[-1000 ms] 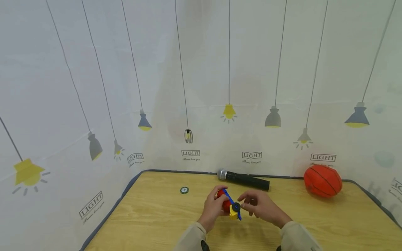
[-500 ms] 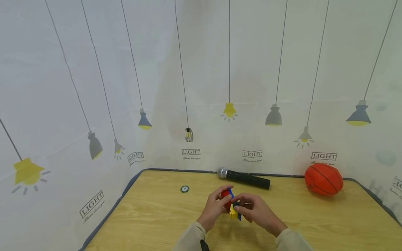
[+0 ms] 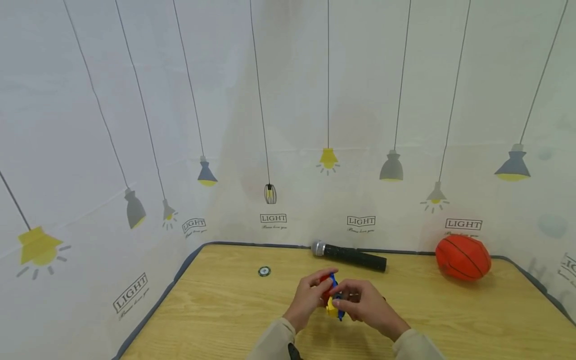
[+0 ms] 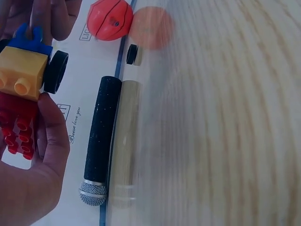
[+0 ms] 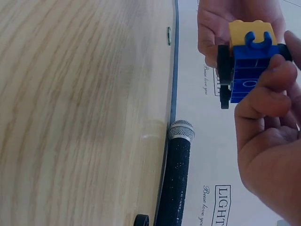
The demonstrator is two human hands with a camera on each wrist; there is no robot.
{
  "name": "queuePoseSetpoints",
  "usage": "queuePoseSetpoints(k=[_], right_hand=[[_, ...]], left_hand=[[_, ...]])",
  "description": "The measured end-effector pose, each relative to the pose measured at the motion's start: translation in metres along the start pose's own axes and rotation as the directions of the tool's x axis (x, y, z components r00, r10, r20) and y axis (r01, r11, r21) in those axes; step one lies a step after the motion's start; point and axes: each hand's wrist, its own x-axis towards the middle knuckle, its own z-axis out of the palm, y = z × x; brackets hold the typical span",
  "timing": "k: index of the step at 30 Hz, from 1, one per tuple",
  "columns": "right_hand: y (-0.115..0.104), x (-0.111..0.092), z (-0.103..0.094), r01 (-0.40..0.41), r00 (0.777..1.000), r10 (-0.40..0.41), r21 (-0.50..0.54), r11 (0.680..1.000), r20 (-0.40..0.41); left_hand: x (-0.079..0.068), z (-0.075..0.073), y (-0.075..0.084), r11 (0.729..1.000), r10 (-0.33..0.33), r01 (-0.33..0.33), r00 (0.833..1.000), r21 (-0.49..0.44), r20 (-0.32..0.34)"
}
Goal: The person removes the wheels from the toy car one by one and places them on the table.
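Note:
A toy brick car [image 5: 254, 70] has a blue base, yellow and red bricks and black wheels. My left hand [image 3: 307, 297] grips it by its red bricks [image 4: 19, 120], above the table. The yellow brick [image 4: 22, 70] shows its studs in the left wrist view, with a black wheel [image 4: 56, 71] beside it. From the other side my right hand [image 3: 366, 305] reaches in, thumb and fingertips pinching a black wheel [image 5: 284, 52] at the hooked end of the blue base [image 5: 247, 77]. Fingers hide most of that wheel.
A black microphone [image 3: 355, 258] with a silver head lies by the back edge of the wooden table [image 3: 216, 310]. Left of it is a round chip [image 3: 264, 271]; a red ball [image 3: 463, 257] sits at the back right. A loose black wheel [image 4: 131, 54] stands on the table.
My right hand has moved left, from beside the toy car onto its wheel. The car has turned slightly in my left hand, so its blue base stands more upright in the head view.

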Motion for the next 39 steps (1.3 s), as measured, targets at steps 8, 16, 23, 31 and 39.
queuePoseSetpoints(k=[8,16,23,31,39], right_hand=[[0.002,0.001,0.001,-0.038,0.999,0.038,0.008,0.999,-0.006],[0.004,0.003,0.001,0.001,1.0,-0.002,-0.064,0.998,-0.012],[0.016,0.007,0.005,0.01,1.0,-0.01,-0.01,1.0,-0.013],[0.034,0.005,0.001,-0.037,0.997,0.016,0.29,0.956,0.076],[0.032,0.008,-0.01,-0.019,0.977,-0.06,0.367,0.93,0.203]], left_hand=[[0.002,0.0,-0.002,0.999,0.017,-0.017,1.0,0.036,0.002],[0.008,-0.001,-0.007,0.998,0.043,-0.045,0.998,0.042,0.037],[0.009,0.0,-0.011,0.999,0.048,-0.048,0.999,0.025,0.02],[0.008,-0.004,-0.018,0.996,-0.02,0.029,0.994,-0.082,0.106],[0.008,-0.004,-0.015,0.994,-0.027,0.04,0.991,-0.098,0.134]])
